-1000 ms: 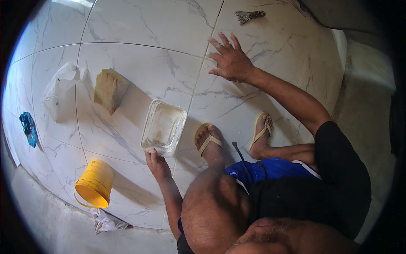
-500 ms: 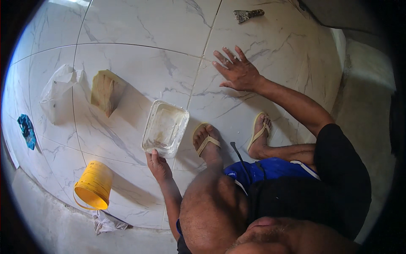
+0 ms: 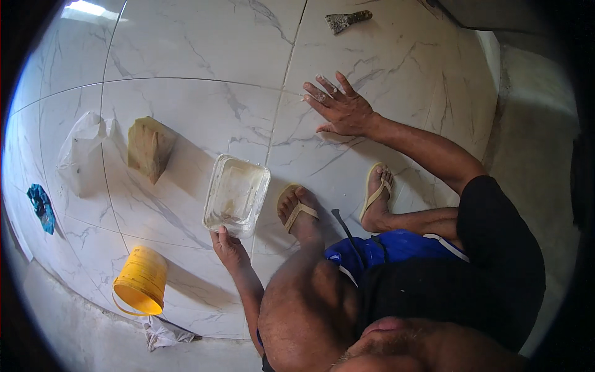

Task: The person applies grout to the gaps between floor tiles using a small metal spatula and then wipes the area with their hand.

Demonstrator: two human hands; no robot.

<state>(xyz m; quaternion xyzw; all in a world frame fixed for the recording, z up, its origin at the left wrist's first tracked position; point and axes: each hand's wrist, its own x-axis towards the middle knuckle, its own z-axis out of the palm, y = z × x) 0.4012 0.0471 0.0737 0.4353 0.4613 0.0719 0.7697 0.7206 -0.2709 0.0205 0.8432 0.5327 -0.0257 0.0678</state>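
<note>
My left hand [image 3: 231, 249] grips the near edge of a white rectangular plastic tub [image 3: 212, 186], thumb on the rim and fingers underneath. The tub is tilted so its inside faces up, with pale paste smeared over the walls and bottom. My right hand [image 3: 342, 109] is open, fingers spread over the marbled floor tiles, palm down. White paste sticks to its fingertips. Whether it touches the tile, I cannot tell. Beyond it lies a putty knife [image 3: 348, 22] with a crusted blade.
Left of the tub are a worn yellowish block [image 3: 149, 149], a crumpled clear plastic bag [image 3: 80, 155] and a blue wrapper [image 3: 41, 209]. A yellow bucket [image 3: 141, 276] lies tipped near a white rag [image 3: 166, 333]. My sandalled feet [image 3: 299, 214] stand right of the tub.
The whole view has shifted slightly, so floor things appear lower and further left. My right hand has edged a little right over the tiles, still spread. The left hand keeps its hold on the tub.
</note>
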